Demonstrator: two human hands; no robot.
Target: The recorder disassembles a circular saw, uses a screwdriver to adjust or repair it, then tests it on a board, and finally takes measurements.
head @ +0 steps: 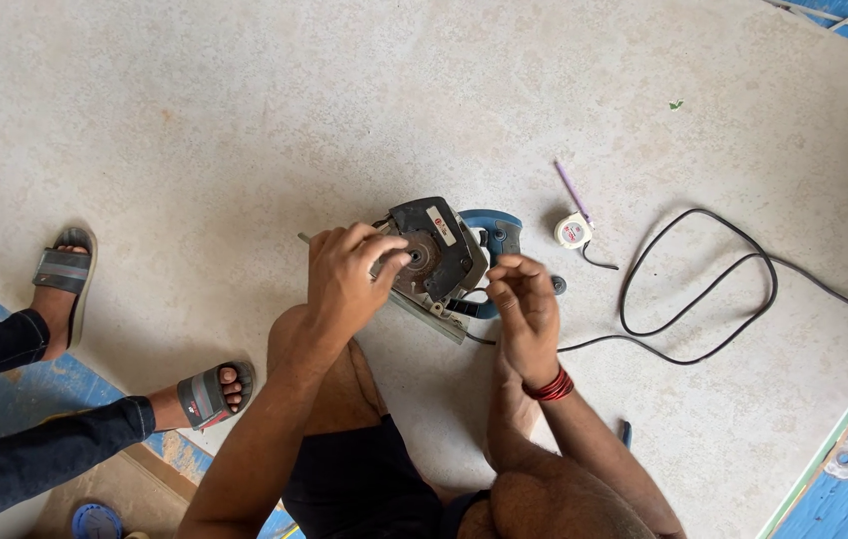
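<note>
A circular saw (444,262) with a grey guard and blue handle lies on its side on a pale speckled board (244,120). My left hand (346,277) rests on the saw's left side, fingers by the round hub in the guard. My right hand (522,299), with red bangles at the wrist, hovers at the saw's lower right, fingertips pinched together; whether it holds something small I cannot tell. A small dark round part (558,284) lies just right of that hand.
The saw's black cord (703,299) loops over the board to the right. A small white tape measure (572,231) and a purple pen (573,190) lie beside the saw. Another person's sandalled feet (69,274) stand at the left edge. A disc (846,459) lies on the blue floor at lower right.
</note>
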